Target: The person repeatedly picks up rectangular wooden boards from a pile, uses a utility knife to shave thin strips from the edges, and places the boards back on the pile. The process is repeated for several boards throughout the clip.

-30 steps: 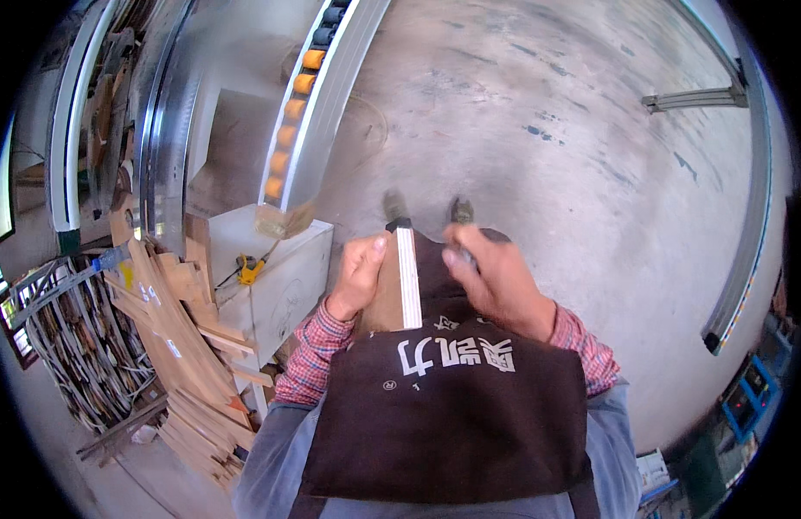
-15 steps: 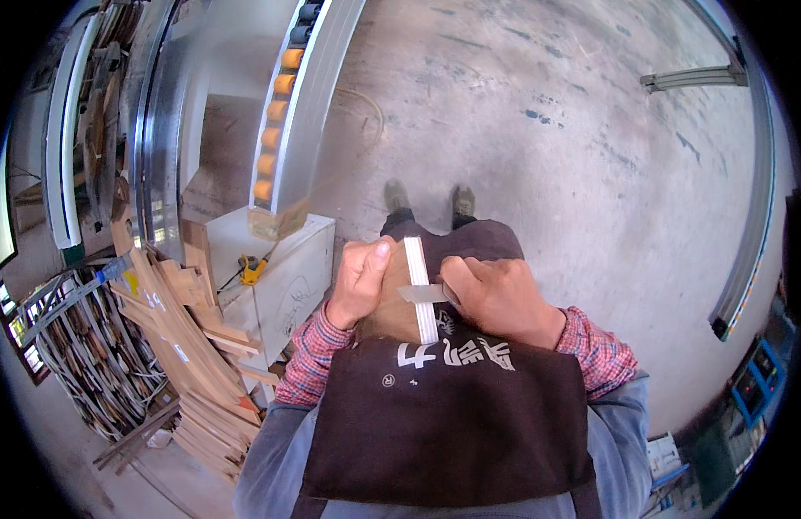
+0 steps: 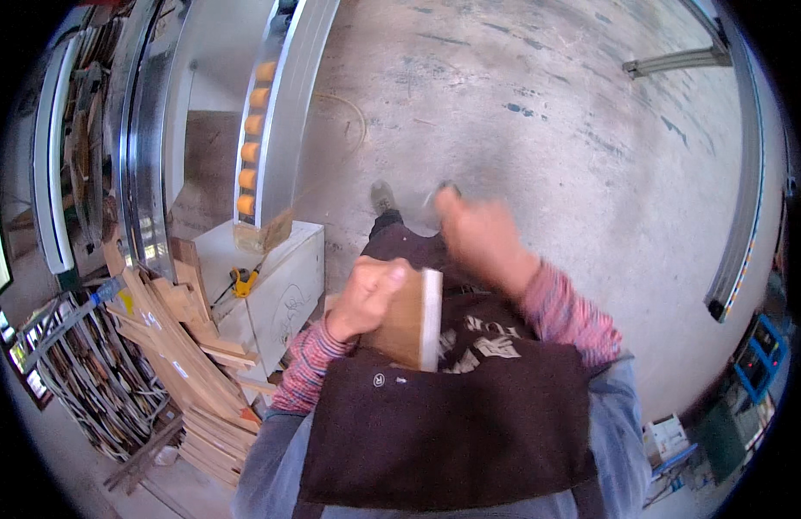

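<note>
My left hand (image 3: pixel 372 294) grips a flat wooden board (image 3: pixel 404 324) by its left side, thumb on top. The board stands over my lap against the dark apron (image 3: pixel 444 432), its pale, whitish edge turned toward my right. Beyond the board and to its right, my right hand (image 3: pixel 483 238) is raised with its fingers closed, blurred by motion. A thin pale strip (image 3: pixel 429 199) shows edge-on as a streak by its fingertips; most of it is hidden. That hand is apart from the board.
A roller rail (image 3: pixel 284 121) with orange rollers ends over a white box (image 3: pixel 288 277), where a yellow-and-black tool (image 3: pixel 243 281) lies. Curved wooden strips (image 3: pixel 180 363) lean at the left near a rack of slats (image 3: pixel 89 372). A long metal rail (image 3: pixel 751 164) runs along the right.
My right hand has lifted away from the board's edge, forward, taking the thin strip off it. The board has tilted and come slightly nearer to me in my left hand.
</note>
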Available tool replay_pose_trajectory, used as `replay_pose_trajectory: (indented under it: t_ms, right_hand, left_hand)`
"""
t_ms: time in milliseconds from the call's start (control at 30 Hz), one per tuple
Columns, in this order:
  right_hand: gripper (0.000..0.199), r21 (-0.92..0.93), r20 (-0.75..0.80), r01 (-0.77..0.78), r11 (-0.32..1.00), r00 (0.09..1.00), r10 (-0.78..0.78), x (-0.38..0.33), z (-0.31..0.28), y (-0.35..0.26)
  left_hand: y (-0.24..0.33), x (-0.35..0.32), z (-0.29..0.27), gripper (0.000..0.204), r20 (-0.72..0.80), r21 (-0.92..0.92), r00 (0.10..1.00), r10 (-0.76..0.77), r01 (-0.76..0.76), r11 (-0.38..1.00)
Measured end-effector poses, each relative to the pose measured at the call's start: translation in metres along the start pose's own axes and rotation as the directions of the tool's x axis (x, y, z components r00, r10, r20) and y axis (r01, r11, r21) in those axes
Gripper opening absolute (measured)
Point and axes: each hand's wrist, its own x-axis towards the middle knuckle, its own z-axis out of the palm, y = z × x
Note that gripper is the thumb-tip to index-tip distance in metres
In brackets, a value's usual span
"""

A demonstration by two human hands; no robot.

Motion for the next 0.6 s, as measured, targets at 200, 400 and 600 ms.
replay_pose_trajectory:
  t_ms: [200,400,600]
  right_hand:
    - [0.012,0.073,-0.039,-0.017,0.997,0.999,0.02,0.02,0.012,0.04]
    - [0.014,0.115,-0.107,0.329,0.937,0.942,-0.317,-0.018,-0.05,-0.028]
    - [0.015,0.182,-0.075,0.397,0.9,0.918,-0.389,-0.031,-0.064,-0.039]
  left_hand:
    - [-0.008,-0.004,-0.016,0.047,-0.186,-0.074,0.963,-0.194,0.183,0.98]
    - [-0.01,0.011,-0.018,0.046,-0.288,-0.037,0.947,-0.141,0.136,0.99]
    - [0.001,0.014,-0.018,0.046,-0.271,-0.032,0.949,-0.16,0.157,0.987]
